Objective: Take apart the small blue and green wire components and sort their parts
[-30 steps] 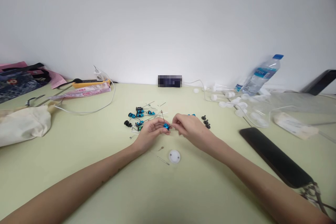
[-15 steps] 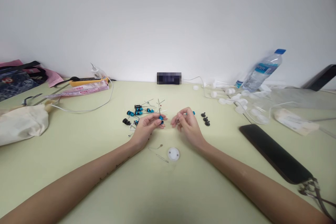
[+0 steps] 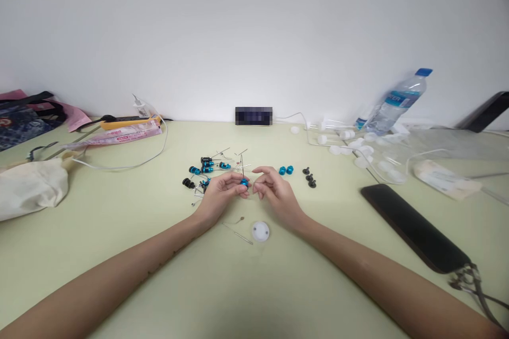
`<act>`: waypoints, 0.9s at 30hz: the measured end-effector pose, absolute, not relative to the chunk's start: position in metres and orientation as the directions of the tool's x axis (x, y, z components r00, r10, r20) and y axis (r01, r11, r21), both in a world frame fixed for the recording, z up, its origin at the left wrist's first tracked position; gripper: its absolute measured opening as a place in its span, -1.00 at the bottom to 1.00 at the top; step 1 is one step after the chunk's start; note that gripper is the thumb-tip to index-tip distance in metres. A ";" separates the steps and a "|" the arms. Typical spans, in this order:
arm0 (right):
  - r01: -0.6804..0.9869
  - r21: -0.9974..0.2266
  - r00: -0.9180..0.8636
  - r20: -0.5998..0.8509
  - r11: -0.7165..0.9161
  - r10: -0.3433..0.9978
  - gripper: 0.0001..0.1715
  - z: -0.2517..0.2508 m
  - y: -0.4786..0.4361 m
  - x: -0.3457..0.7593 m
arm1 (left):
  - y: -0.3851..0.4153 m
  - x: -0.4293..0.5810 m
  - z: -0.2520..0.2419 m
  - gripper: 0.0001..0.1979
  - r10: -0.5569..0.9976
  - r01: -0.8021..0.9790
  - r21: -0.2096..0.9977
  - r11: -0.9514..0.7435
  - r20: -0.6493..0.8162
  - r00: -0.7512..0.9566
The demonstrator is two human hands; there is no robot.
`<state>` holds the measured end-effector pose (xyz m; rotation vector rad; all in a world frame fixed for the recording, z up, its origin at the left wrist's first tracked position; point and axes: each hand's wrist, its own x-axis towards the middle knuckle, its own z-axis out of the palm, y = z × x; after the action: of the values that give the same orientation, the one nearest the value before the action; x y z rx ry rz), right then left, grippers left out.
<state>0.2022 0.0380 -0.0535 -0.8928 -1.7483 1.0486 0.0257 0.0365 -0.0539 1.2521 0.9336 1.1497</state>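
Observation:
My left hand [image 3: 221,193] pinches a small blue metal bead [image 3: 244,183] with a thin metal pin [image 3: 242,167] standing up out of it. My right hand [image 3: 274,193] is right beside it, fingers curled toward the bead, thumb and forefinger close together; what they hold, if anything, is too small to see. A pile of blue and black beads and pins [image 3: 207,169] lies just beyond my left hand. Two loose blue beads [image 3: 286,170] and a few black beads [image 3: 309,177] lie beyond my right hand. A white round cap [image 3: 260,231] and loose pins [image 3: 237,232] rest in front of my wrists.
A black flat case [image 3: 413,228] lies at the right, with a water bottle [image 3: 395,100], white caps [image 3: 358,148] and plastic packets behind it. At the left are a cloth bag [image 3: 32,188], a white cable [image 3: 131,161], a pink packet [image 3: 119,135] and a dark bag.
My hands parted half a second ago and have come back together at the blue bead. The pin now stands upright from the bead in my left hand.

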 end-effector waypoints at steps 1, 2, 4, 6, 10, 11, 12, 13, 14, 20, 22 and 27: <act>0.123 -0.921 -0.350 0.308 0.369 0.885 -0.76 -0.054 0.038 0.202 | 0.037 0.026 -0.054 -0.82 0.975 -0.128 0.991 -0.047 0.074 0.209; 0.117 -0.927 -0.348 0.298 0.357 0.889 -0.78 -0.054 0.037 0.202 | 0.037 0.026 -0.054 -0.83 0.975 -0.124 0.991 -0.052 0.078 0.209; 0.108 -0.934 -0.347 0.285 0.339 0.894 -0.81 -0.054 0.036 0.202 | 0.036 0.026 -0.054 -0.84 0.975 -0.110 0.991 -0.071 0.093 0.201; 0.099 -0.939 -0.354 0.275 0.329 0.894 -0.83 -0.053 0.035 0.202 | 0.035 0.027 -0.053 -0.86 0.974 -0.086 0.991 -0.098 0.114 0.194; 0.128 -0.931 -0.377 0.273 0.341 0.885 -0.83 -0.054 0.034 0.203 | 0.033 0.027 -0.053 -0.86 0.970 -0.012 0.988 -0.153 0.153 0.187; 0.143 -0.924 -0.379 0.280 0.355 0.882 -0.82 -0.054 0.034 0.203 | 0.032 0.027 -0.053 -0.86 0.969 0.004 0.986 -0.165 0.161 0.186; 0.156 -0.916 -0.379 0.289 0.369 0.879 -0.82 -0.054 0.034 0.203 | 0.032 0.027 -0.054 -0.85 0.968 0.016 0.984 -0.175 0.169 0.185; 0.167 -0.910 -0.380 0.296 0.380 0.876 -0.82 -0.054 0.034 0.203 | 0.032 0.027 -0.054 -0.85 0.967 0.025 0.983 -0.184 0.177 0.184; 0.176 -0.906 -0.381 0.299 0.386 0.875 -0.81 -0.054 0.034 0.203 | 0.033 0.027 -0.055 -0.85 0.965 0.032 0.981 -0.193 0.184 0.185; 0.211 -0.893 -0.367 0.305 0.398 0.879 -0.85 -0.053 0.033 0.203 | 0.032 0.025 -0.054 -0.81 0.962 0.099 0.973 -0.211 0.188 0.198; 0.205 -0.894 -0.359 0.310 0.398 0.880 -0.86 -0.053 0.032 0.203 | 0.031 0.024 -0.053 -0.82 0.958 0.116 0.967 -0.227 0.200 0.204; 0.155 -0.911 -0.380 0.301 0.381 0.875 -0.84 -0.054 0.030 0.203 | 0.029 0.023 -0.053 -0.84 0.944 0.153 0.945 -0.289 0.254 0.212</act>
<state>0.2026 0.0304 -0.0538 -0.9017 -1.7870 1.0598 0.0234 0.0291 -0.0532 1.6347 1.0503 1.1679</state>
